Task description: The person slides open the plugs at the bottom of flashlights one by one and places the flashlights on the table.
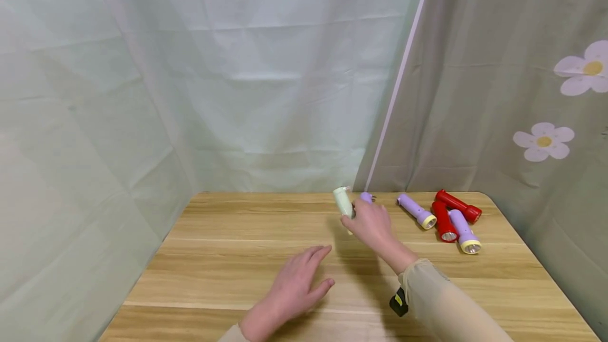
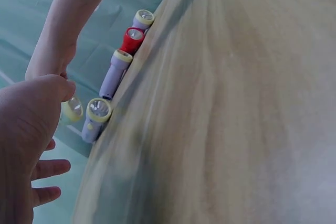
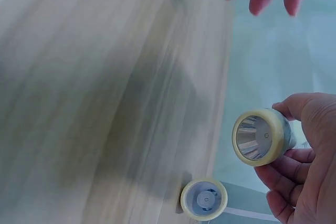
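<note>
My right hand (image 1: pixel 372 220) grips a pale green flashlight (image 1: pixel 343 202) above the back of the table, its tail end tipped up and leftward. The right wrist view shows the flashlight's cream-rimmed lens (image 3: pixel 260 137) facing out between thumb and fingers. Partly hidden behind that hand, a purple flashlight (image 1: pixel 366 197) stands near the back edge; its lens end (image 3: pixel 203 199) shows below the held one. To the left and nearer, my left hand (image 1: pixel 296 281) hovers over the wood with thumb and fingers spread, holding nothing.
On the right of the wooden table (image 1: pixel 223 257) lie a purple flashlight (image 1: pixel 412 208), a red one (image 1: pixel 444 221), a second red one (image 1: pixel 458 206) and another purple one (image 1: pixel 463 228), the last three bunched together. Pale curtains (image 1: pixel 285 78) hang close behind the table and along its sides.
</note>
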Tool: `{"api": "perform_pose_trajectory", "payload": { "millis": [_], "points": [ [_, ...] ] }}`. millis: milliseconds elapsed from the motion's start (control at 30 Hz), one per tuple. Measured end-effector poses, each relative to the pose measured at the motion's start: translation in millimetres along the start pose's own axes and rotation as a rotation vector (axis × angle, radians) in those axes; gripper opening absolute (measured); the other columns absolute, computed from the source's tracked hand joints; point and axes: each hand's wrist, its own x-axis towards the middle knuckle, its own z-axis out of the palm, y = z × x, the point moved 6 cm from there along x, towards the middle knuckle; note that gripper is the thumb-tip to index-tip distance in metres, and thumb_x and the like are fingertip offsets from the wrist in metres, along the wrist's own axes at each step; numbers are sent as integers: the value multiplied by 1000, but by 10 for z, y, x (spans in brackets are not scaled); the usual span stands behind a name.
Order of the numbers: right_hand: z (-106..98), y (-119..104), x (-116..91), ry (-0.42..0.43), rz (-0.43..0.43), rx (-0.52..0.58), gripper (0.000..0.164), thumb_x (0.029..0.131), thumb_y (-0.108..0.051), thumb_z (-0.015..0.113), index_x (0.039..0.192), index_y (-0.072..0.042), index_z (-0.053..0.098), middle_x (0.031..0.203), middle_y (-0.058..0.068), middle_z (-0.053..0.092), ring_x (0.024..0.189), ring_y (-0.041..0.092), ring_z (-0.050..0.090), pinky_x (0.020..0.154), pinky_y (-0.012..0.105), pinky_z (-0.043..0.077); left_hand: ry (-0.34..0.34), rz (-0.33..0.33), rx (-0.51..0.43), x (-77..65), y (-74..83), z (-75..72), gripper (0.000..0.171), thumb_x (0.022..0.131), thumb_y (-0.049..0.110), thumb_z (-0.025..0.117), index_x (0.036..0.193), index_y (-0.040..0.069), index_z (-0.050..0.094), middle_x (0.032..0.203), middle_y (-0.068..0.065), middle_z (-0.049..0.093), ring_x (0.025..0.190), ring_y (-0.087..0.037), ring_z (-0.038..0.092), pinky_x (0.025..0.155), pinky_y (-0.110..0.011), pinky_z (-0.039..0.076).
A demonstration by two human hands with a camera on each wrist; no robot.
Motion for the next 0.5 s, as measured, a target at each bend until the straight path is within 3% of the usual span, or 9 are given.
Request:
{"api": "perform_pose_trajectory", "payload": {
  "millis": [300,500],
  "points": [
    [182,-11,293,-54,68,-57,25,85,-35,70,72,-17,59,65,-2,58,69,23,55,77,47,47,8,-26,-25,-86,1,27,70,98,45,66,157,17,40,148,-2,51,128,-23,56,102,-49,49],
    [345,-50,455,-97,119,-121,26,82,-35,72,70,-15,59,64,0,59,69,25,56,81,47,47,-8,-49,-38,-126,-15,11,69,99,47,63,158,19,39,150,-3,50,132,-23,53,105,-50,47]
  ]
}}
